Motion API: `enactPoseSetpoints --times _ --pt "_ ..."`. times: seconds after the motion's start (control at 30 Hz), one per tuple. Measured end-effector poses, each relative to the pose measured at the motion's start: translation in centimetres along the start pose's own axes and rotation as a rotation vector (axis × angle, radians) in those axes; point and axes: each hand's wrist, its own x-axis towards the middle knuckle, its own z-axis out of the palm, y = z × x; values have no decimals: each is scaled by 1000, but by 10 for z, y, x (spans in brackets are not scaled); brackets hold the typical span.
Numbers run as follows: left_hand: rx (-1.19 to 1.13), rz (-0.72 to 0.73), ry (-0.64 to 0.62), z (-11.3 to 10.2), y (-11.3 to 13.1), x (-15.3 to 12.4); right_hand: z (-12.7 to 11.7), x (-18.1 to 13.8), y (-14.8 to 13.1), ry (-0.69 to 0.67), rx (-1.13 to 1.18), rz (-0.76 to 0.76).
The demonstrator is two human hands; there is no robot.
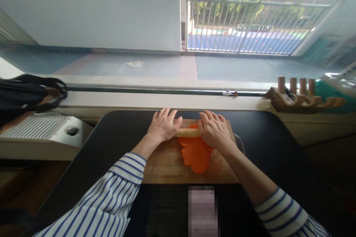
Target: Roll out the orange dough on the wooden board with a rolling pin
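A pale wooden rolling pin [189,132] lies crosswise over a flat sheet of orange dough [197,155] with a ragged edge. Under the dough is a wooden cutting board [164,172]. My left hand [164,125] rests palm down on the pin's left end, its fingers stretched forward and spread. On the right end lies my right hand [213,127], fingers reaching over the pin and slightly bent. Both hands hide the pin's ends. Whitish smears [215,156] mark the board to the right of the dough.
The board sits on a dark table [258,148], with a metal handle [240,143] at its right side. A blurred-out pinkish patch [203,211] is near me. Behind runs a white sill [144,99] with a wooden rack [299,96]. A black bag [25,92] and white appliance [47,129] stand left.
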Motion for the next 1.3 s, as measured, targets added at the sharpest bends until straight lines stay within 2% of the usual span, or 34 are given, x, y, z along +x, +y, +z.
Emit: enactPoseSetpoints --times 0.4,0.57,0.97,1.17,1.3 --pt "20 45 91 3 -2 28 -1 24 5 -67 65 50" --pt "21 40 94 2 -1 30 0 28 6 -97 66 82" --pt "52 20 25 -2 3 -9 3 -12 -4 95 -9 1" --pt "129 50 73 -3 11 -36 8 -38 -6 184 -17 -55" --pt "139 49 76 -4 12 -41 10 -42 -4 209 -31 -84"
